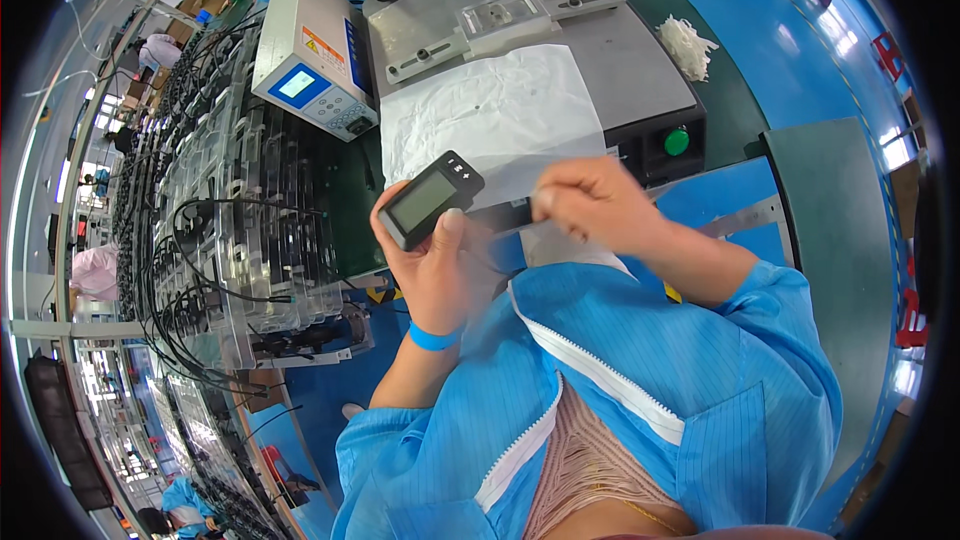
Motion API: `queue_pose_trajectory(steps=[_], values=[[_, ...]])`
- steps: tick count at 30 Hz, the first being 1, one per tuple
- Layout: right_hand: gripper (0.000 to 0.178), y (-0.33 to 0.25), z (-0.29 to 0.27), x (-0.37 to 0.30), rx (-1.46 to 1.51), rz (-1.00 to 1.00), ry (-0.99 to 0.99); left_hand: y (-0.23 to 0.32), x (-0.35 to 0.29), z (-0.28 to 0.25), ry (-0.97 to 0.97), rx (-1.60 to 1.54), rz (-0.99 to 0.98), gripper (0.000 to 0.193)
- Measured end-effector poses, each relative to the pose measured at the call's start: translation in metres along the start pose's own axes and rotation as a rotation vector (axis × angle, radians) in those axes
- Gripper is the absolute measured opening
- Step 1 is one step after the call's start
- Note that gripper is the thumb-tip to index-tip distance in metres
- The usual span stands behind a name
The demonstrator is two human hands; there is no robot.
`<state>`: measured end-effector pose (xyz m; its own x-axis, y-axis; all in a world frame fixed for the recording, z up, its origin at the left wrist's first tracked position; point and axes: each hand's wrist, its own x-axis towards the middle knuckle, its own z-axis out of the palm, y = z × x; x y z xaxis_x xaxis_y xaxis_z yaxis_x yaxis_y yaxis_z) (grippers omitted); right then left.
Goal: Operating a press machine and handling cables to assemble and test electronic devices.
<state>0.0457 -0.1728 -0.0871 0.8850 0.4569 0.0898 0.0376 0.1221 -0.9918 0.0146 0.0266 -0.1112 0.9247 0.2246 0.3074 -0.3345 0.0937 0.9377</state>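
My left hand [428,275] is wrapped round a small black handheld device [426,204] with a grey rectangular screen and a row of light marks at one end. The device is tilted, screen up, over the near edge of a white sheet [490,105]. A blue band [433,337] circles my left wrist. To the right of the device and apart from it, my right hand [595,205] has its fingers curled in. Motion smears its fingertips, and what they pinch, if anything, cannot be made out.
Beyond the sheet stands a grey press-like machine with a clear fixture [500,15] and a green button [677,142]. A control box [312,50] with a lit display sits left of it. Clear trays [240,210] with black cables fill the left. White scraps [686,48] lie at right.
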Motion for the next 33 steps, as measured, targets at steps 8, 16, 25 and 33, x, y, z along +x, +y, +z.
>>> queue_pose_trajectory(steps=[8,16,25,33], values=[[0.013,0.015,-0.194,0.02,-0.943,-0.415,0.783,0.029,-0.003,-0.008,0.058,-0.405,-0.304,0.049],[0.019,0.069,-0.288,0.036,-1.464,-0.319,0.684,0.097,-0.009,-0.055,0.011,-0.387,-0.271,0.06],[0.031,0.067,-0.29,0.029,-1.44,-0.257,0.578,0.243,-0.007,-0.145,0.388,0.471,0.182,0.046],[0.033,0.054,-0.266,0.023,-1.357,-0.279,0.643,0.289,0.059,-0.233,0.508,1.195,0.194,0.038]])
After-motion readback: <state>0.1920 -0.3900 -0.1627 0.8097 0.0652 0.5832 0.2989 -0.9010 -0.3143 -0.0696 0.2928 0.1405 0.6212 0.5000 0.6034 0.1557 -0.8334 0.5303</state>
